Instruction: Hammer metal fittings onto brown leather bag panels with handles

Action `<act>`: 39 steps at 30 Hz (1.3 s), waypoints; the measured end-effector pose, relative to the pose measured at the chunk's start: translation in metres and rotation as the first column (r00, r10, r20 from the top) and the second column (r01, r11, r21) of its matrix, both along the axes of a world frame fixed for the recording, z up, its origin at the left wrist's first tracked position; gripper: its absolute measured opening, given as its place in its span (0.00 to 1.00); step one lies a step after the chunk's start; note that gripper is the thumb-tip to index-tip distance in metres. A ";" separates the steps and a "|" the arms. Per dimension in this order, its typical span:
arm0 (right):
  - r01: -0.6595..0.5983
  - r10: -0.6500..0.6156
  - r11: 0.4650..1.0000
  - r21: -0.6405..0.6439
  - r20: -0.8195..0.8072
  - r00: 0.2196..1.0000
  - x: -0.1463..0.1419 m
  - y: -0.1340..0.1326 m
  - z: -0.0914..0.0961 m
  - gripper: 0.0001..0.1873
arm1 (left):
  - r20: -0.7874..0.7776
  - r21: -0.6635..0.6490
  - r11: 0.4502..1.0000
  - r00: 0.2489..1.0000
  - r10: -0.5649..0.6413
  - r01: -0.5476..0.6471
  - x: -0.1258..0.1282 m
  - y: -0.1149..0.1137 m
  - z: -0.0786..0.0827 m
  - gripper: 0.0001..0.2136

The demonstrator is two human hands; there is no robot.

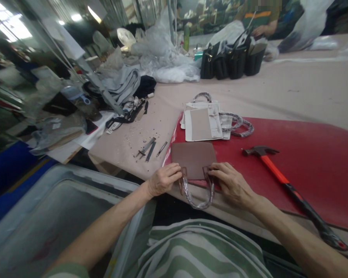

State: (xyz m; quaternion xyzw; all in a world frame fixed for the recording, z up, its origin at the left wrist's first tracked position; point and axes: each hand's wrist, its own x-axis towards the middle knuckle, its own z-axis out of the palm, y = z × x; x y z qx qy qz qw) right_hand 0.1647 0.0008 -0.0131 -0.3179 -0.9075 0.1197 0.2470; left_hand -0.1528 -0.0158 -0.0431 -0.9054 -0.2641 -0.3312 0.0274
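Note:
A brown leather bag panel (194, 156) lies flat at the near edge of a red mat. Its plastic-wrapped handle (198, 205) loops toward me and hangs past the table edge. My left hand (164, 179) is closed on the panel's near left corner, by one handle tab. At the near right corner, my right hand (232, 181) pinches the panel beside the other tab; its fingertips partly hide that edge. Just beyond lies a stack of pale bag panels (203, 121) with wrapped handles. To the right rests a claw hammer (281, 177) with a red and black grip.
Small metal tools (150, 150) and scattered bits lie left of the red mat (307, 154). A grey plastic bin (72, 173) stands at my left. Black bags (232, 63) and clear plastic wrap (174, 65) sit at the back, where another person (261, 23) is.

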 end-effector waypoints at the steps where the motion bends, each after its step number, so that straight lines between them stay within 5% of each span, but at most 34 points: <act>1: 0.026 -0.026 1.000 -0.011 -0.029 0.999 -0.001 -0.004 0.000 0.16 | 0.018 -0.026 1.000 1.000 0.010 -0.009 0.000 -0.002 -0.002 0.16; 6: 0.081 -0.082 0.996 -0.030 -0.029 0.996 -0.006 -0.018 0.002 0.11 | 0.011 -0.118 0.992 0.999 0.043 -0.042 0.002 -0.007 -0.004 0.18; 18: 0.249 -0.240 0.957 0.146 -0.076 0.968 -0.015 -0.010 -0.019 0.18 | 0.069 -0.290 0.946 0.982 0.175 -0.148 0.020 -0.003 -0.004 0.16; 25: 0.240 -0.240 0.957 0.160 -0.023 0.971 -0.025 0.005 -0.033 0.27 | 0.155 -0.432 0.895 0.968 0.200 -0.116 0.022 -0.001 0.010 0.16; 27: 0.254 -0.255 0.957 0.138 -0.009 0.967 -0.026 0.005 -0.035 0.27 | 0.175 -0.444 0.873 0.935 0.307 -0.203 0.012 0.006 0.018 0.16; 29: 0.265 -0.267 0.958 0.108 0.010 0.964 -0.027 0.004 -0.033 0.27 | 0.115 -0.432 0.781 0.832 0.543 -0.451 -0.005 0.017 0.027 0.13; 31: 0.276 -0.279 0.958 0.080 0.023 0.960 -0.028 0.001 -0.030 0.28 | -0.070 -0.395 0.556 0.627 0.776 -0.732 -0.026 0.034 0.038 0.10; 34: 0.296 -0.297 0.955 0.025 0.049 0.954 -0.030 -0.004 -0.022 0.29 | -0.493 -0.388 0.220 0.404 0.771 -0.895 -0.051 0.061 0.049 0.08; 39: 0.322 -0.316 0.945 -0.059 0.085 0.945 -0.034 -0.010 -0.011 0.30 | -0.667 -0.411 0.092 0.368 0.648 -0.907 -0.063 0.096 0.051 0.06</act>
